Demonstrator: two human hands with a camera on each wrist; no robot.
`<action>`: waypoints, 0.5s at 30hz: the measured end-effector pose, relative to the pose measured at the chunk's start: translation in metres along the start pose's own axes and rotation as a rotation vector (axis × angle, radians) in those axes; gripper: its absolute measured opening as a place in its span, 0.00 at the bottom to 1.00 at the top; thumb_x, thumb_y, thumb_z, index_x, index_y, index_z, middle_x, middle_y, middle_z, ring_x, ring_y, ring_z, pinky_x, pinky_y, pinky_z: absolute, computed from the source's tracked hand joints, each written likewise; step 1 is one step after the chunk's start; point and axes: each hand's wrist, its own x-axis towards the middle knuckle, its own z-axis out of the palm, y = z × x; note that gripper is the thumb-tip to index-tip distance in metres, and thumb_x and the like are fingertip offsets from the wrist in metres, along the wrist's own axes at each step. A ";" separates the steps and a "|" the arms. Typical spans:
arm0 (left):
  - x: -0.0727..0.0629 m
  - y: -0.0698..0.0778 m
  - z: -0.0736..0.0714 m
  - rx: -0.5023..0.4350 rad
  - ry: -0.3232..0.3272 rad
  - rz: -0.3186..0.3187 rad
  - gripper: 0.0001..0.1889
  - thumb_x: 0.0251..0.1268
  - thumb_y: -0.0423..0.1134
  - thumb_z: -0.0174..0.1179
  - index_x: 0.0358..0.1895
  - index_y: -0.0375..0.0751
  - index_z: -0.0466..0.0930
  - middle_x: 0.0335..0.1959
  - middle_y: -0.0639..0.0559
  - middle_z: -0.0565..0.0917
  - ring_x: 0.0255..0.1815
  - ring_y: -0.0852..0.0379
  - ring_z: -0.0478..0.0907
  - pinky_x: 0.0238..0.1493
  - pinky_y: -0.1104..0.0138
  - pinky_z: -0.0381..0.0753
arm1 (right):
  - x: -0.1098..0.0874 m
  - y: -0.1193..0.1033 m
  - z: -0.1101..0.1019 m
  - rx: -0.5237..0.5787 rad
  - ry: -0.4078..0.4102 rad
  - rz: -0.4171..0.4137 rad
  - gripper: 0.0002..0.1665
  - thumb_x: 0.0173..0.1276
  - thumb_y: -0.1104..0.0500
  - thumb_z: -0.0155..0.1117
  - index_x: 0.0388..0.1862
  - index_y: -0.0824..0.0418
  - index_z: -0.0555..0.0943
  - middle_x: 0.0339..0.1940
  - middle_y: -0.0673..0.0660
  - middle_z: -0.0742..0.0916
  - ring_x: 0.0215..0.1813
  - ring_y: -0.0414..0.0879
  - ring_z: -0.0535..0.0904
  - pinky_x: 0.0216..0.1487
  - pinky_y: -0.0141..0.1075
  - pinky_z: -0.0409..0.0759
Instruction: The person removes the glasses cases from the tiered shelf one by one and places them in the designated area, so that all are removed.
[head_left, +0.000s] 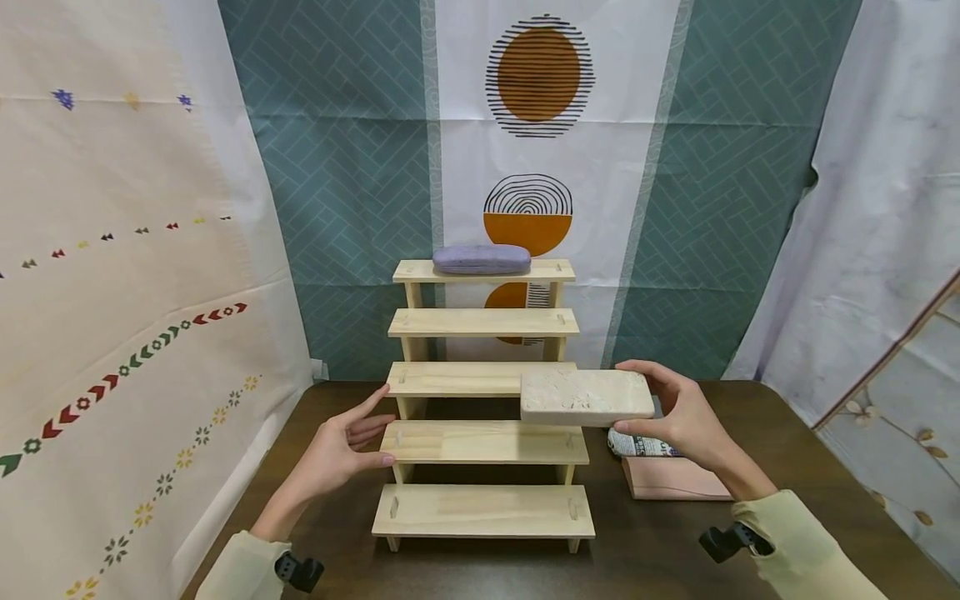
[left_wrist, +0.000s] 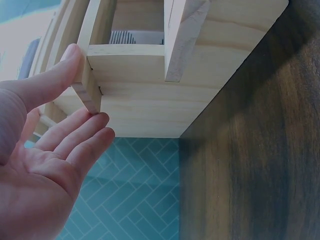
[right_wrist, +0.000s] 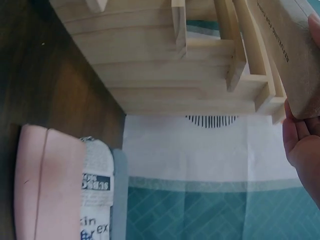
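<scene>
The cream case (head_left: 577, 398) was in front of the right end of the third tier up of a pale wooden stand (head_left: 480, 442), and I could not tell whether it touched the wood. At its three o'clock the right hand (head_left: 678, 417) gripped its end, pinching it between thumb and fingers. Dark lettering ran along the case's side in the right wrist view. At the stand's nine o'clock the left hand (head_left: 333, 450) was spread loosely, its thumb and fingers touching the tier ends.

Toward eleven o'clock from the cream case, a purple case (head_left: 482, 259) lay on the top tier. Toward four o'clock, a pink case (head_left: 675, 482) lay on the dark table (head_left: 645, 558); beside it were a newsprint-patterned case (head_left: 641, 445) and, past that, a grey-blue case (right_wrist: 119, 195). At twelve o'clock, behind the stand, hung a teal-and-white cloth (head_left: 345, 167) with orange circles
</scene>
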 end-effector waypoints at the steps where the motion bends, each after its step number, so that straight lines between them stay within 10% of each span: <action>1: 0.000 0.000 0.000 -0.002 -0.001 0.002 0.55 0.54 0.29 0.80 0.85 0.54 0.60 0.71 0.33 0.76 0.69 0.38 0.77 0.64 0.43 0.77 | -0.002 0.000 -0.001 0.007 -0.001 0.004 0.43 0.57 0.72 0.83 0.71 0.63 0.76 0.60 0.61 0.82 0.52 0.48 0.80 0.47 0.34 0.83; 9: 0.000 -0.001 0.000 -0.007 -0.004 0.010 0.55 0.54 0.29 0.81 0.85 0.53 0.60 0.71 0.33 0.75 0.69 0.38 0.77 0.64 0.57 0.81 | -0.018 0.001 -0.012 0.034 -0.014 0.004 0.43 0.58 0.76 0.79 0.73 0.65 0.75 0.60 0.60 0.82 0.52 0.47 0.82 0.45 0.35 0.85; 15: 0.001 -0.002 0.000 0.000 0.002 0.015 0.55 0.54 0.29 0.81 0.85 0.53 0.60 0.72 0.34 0.75 0.69 0.38 0.77 0.64 0.46 0.78 | -0.029 0.003 -0.020 0.054 -0.009 0.010 0.44 0.57 0.78 0.79 0.73 0.68 0.74 0.59 0.58 0.82 0.51 0.47 0.82 0.45 0.34 0.85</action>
